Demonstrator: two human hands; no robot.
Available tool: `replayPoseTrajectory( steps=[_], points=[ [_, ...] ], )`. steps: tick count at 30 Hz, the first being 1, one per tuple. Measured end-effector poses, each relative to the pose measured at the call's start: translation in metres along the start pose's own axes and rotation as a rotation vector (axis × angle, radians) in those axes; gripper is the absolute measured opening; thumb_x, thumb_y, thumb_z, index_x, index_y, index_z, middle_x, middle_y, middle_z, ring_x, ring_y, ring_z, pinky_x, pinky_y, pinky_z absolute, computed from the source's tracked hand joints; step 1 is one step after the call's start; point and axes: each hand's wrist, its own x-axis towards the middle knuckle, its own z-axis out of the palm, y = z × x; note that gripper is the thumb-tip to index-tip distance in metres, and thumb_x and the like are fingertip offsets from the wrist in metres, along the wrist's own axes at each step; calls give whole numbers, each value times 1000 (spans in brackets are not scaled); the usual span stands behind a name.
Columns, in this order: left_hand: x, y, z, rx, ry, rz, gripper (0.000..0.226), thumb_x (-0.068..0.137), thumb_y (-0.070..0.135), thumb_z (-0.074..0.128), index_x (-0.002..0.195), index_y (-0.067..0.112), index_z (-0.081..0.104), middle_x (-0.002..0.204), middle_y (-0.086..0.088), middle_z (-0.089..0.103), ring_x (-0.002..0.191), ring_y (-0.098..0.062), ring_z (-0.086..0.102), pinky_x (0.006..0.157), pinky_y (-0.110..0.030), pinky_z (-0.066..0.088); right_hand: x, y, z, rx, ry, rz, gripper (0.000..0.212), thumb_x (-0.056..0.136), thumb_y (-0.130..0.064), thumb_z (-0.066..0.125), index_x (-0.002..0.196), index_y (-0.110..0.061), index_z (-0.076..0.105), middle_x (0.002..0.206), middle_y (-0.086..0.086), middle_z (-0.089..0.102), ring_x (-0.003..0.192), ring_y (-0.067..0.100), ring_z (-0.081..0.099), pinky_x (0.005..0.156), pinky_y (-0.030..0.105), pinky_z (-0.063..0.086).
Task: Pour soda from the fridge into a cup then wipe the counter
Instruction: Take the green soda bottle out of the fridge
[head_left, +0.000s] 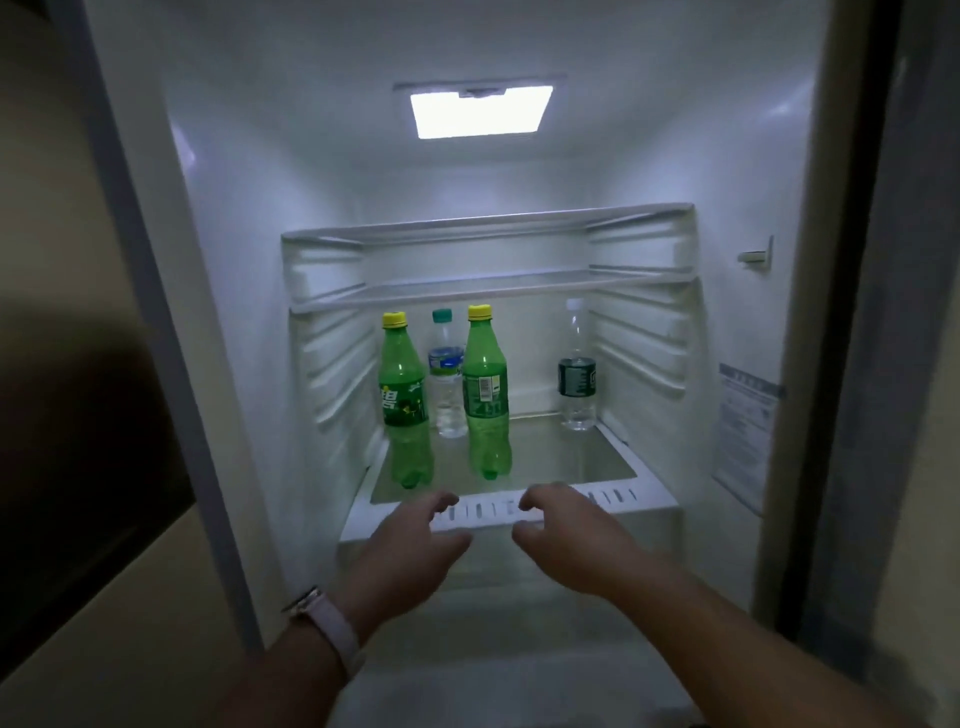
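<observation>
Both hands' fingers (441, 503) spread (holding nothing) before the soda bottles (485, 395).

Both empty hands, left hand (402, 551) and right hand (571, 540), near two green soda bottles (485, 395).

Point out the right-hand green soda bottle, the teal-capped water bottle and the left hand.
Right-hand green soda bottle (486, 395): head view, on its label.
Teal-capped water bottle (445, 364): head view, on its label band.
Left hand (402, 553): head view, on the back of the hand.

Sticker (745, 426) print illegible; rear water bottle (445, 371) partly hidden behind green bottles; forearms cut off below.
</observation>
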Motion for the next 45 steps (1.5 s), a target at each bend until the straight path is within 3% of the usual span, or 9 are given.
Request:
replayPoseTrajectory(
  steps=[8, 11, 15, 21, 26, 30, 36, 42, 45],
  points=[
    [61, 26, 0, -545, 127, -119, 50, 94, 24, 60, 139, 16, 42, 129, -8, 55, 106, -18, 56, 81, -29, 45, 59, -1, -5, 464, 33, 135, 26, 91, -42, 57, 109, -24, 52, 99, 0, 61, 86, 15, 59, 81, 34, 51],
    [76, 36, 8, -617, 39, -126, 69, 94, 26, 60, 151, 16, 23, 147, -11, 41, 123, -23, 46, 94, -35, 38, 79, -1, -6, 601, 44, 229, 30, 90, -40, 57, 113, -21, 54, 102, 1, 61, 87, 18, 59, 76, 34, 53],
    [97, 44, 22, -702, 58, -167, 76, 93, 23, 60, 154, 16, 15, 150, -13, 35, 117, -20, 43, 88, -33, 36, 99, 6, -6, 868, -19, 308, 17, 91, -31, 56, 103, -18, 54, 105, 6, 56, 101, 24, 57, 93, 44, 53],
    [132, 42, 36, -816, 198, -163, 78, 81, 25, 65, 148, 17, 26, 133, -11, 53, 107, -22, 58, 81, -37, 52, 119, 16, 2, 1110, -72, 415, 25, 90, -29, 59, 112, -16, 56, 111, 9, 52, 94, 22, 55, 72, 31, 49],
    [147, 38, 45, -833, 189, -120, 45, 87, 20, 69, 125, 18, 45, 104, -3, 64, 88, -17, 63, 65, -30, 51, 131, 22, 8, 1156, -72, 475, 36, 93, -31, 59, 125, -13, 55, 118, 21, 53, 114, 33, 56, 95, 41, 52],
    [157, 36, 48, -826, 216, -119, 38, 83, 20, 75, 113, 18, 53, 100, -3, 67, 83, -16, 64, 60, -27, 49, 137, 20, 10, 1153, -80, 496, 38, 92, -32, 59, 123, -11, 55, 117, 14, 54, 109, 29, 56, 87, 35, 51],
    [162, 29, 47, -840, 249, -74, 42, 75, 14, 82, 110, 18, 58, 99, 1, 70, 87, -12, 67, 67, -26, 52, 141, 20, 15, 1156, -114, 453, 35, 93, -34, 55, 119, -12, 59, 121, 14, 57, 111, 28, 57, 92, 37, 48],
    [147, 26, 46, -813, 287, 20, 50, 70, 11, 84, 114, 17, 60, 101, 1, 71, 91, -12, 69, 77, -30, 58, 133, 15, 19, 1196, -125, 396, 40, 91, -38, 58, 112, -5, 66, 99, 14, 66, 86, 23, 58, 75, 30, 44],
    [133, 25, 43, -813, 304, 56, 48, 70, 7, 84, 111, 18, 61, 100, 2, 72, 89, -10, 70, 72, -24, 57, 128, 14, 19, 1207, -122, 376, 32, 93, -32, 58, 109, -6, 67, 113, 20, 68, 93, 26, 64, 89, 37, 49]
  ],
)
